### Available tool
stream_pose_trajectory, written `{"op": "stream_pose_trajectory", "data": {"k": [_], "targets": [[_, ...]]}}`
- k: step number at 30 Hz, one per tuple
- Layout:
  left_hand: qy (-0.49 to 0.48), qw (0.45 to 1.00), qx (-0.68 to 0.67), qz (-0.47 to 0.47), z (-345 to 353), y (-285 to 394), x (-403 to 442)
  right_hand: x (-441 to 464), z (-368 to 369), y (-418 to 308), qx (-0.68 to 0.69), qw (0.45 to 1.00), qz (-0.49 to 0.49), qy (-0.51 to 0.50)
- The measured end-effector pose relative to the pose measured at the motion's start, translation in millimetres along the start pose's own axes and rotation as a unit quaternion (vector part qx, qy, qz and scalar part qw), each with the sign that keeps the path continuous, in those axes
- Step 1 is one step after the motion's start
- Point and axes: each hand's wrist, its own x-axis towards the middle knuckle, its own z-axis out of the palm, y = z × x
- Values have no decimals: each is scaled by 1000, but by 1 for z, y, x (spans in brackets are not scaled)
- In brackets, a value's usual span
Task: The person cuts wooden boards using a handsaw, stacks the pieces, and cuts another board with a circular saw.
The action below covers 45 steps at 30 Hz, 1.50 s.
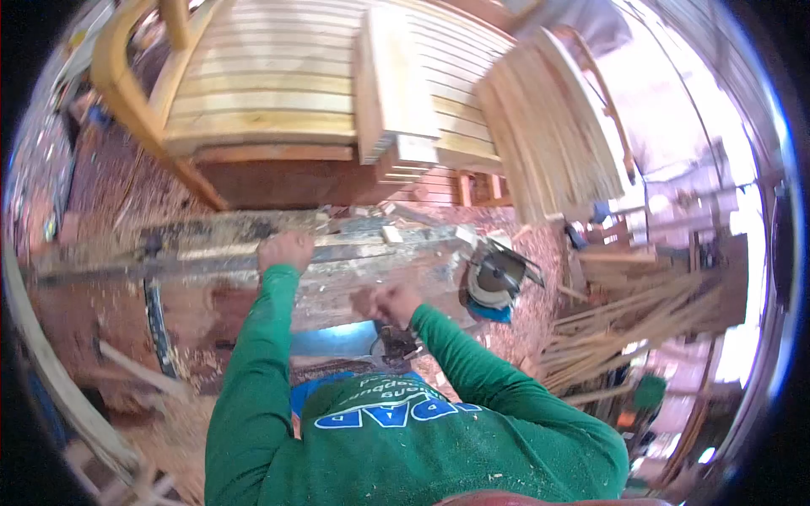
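Note:
My left hand [285, 250] is closed on the far part of the wooden workbench [337, 291], by a long narrow strip of wood [211, 251]. Whether its fingers hold anything is hidden. My right hand [395, 304] hovers over the near part of the bench, its fingers curled together; what is in them is too blurred to tell. Just below it lies a hand saw [333, 339] with a wide blue-grey blade and a dark handle. A circular saw [496, 278] rests at the bench's right end.
Beyond the bench stands a slatted wooden bench [270, 93] bearing stacked light boards [396, 84] and another pile of boards [553, 126]. Small wood offcuts [391, 234] lie on the far edge. Thin strips [629, 325] are heaped at the right.

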Motion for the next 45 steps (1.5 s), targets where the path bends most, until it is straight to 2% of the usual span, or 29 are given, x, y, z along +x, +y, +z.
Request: {"op": "stream_pose_trajectory", "data": {"k": [1,3,5,7,8,9,11,12,14,16,18,19,20,21,23,24,27,29,30,33,35,37,39,40,41,43,45], "targets": [[0,1000,-5,7,-7,3,-4,-16,12,30,1,999,-15,-42],[-18,999,-40,16,-18,4,-11,-40,6,60,-215,961,-107,-136],[-55,993,-103,21,-22,4,-18,-63,-14,70,-257,952,-111,-123],[-54,996,-25,62,-18,3,-22,-78,-50,67,-275,953,-130,7],[-57,995,15,79,-13,3,-30,-96,-68,49,-228,961,-134,78],[-17,995,45,92,-6,6,-41,-112,-89,35,-178,963,-135,148],[61,986,100,121,11,16,-64,-105,-139,59,-55,957,-199,204],[80,982,119,124,23,19,-73,-116,-159,57,-66,951,-194,230],[124,979,124,103,48,32,-98,-149,-196,48,-95,939,-184,274],[161,976,118,87,64,55,-133,-160,-232,67,-83,914,-245,314],[68,997,19,23,99,57,-170,-172,-266,79,-112,907,-260,312],[42,998,-23,-37,107,73,-195,-177,-282,88,-125,909,-255,304],[14,993,-65,-102,116,89,-222,-171,-297,107,-71,923,-266,269],[59,992,-36,-105,144,84,-246,-164,-308,125,-12,933,-272,237],[129,980,-81,-130,193,72,-281,-168,-322,139,23,950,-255,178],[109,978,-73,-164,196,73,-295,-168,-324,144,3,955,-243,168],[98,944,-116,-293,195,70,-305,-172,-320,142,-19,964,-233,126],[78,904,-199,-372,200,56,-296,-169,-317,136,-50,963,-250,89],[54,878,-255,-401,205,43,-288,-167,-315,130,-80,954,-276,87],[92,805,-317,-492,227,28,-270,-173,-299,100,-211,898,-361,140],[97,782,-341,-513,239,16,-257,-163,-285,94,-231,879,-390,150],[55,797,-333,-500,254,8,-244,-166,-258,85,-264,874,-382,147],[2,828,-303,-473,271,0,-229,-134,-229,107,-247,899,-345,111],[-23,846,-275,-456,280,-5,-223,-131,-208,108,-293,894,-324,99],[-43,863,-244,-440,288,-12,-215,-128,-183,105,-338,885,-308,87],[-69,896,-186,-396,302,-26,-214,-98,-149,123,-417,824,-382,-22],[-75,914,-158,-366,311,-35,-219,-72,-112,146,-502,791,-345,-51]]}}
